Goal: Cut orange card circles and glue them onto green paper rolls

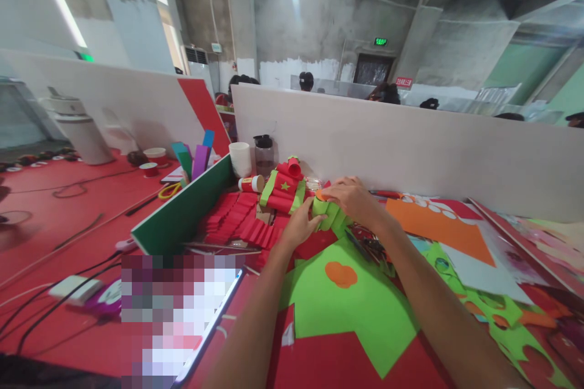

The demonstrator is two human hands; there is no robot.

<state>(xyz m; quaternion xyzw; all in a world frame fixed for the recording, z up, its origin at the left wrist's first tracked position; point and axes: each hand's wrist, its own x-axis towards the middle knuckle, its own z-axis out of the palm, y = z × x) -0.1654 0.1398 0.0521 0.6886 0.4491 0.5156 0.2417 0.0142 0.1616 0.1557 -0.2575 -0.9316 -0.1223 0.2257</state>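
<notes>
Red paper (331,361), then folded green paper (336,217) in the grip of left hand (300,222) and right hand (356,202)

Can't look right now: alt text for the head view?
Left hand holds green folded paper; right hand touches an orange piece at its top. Nearer lies a large green sheet bearing orange cutouts; red pleated paper lies to the left.

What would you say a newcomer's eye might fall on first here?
Probably the green sheet, low in the middle, an orange shape on it. Just beyond, the left hand and right hand meet at a folded green piece. Left of the sheet, a bright screen may also catch it.
</notes>
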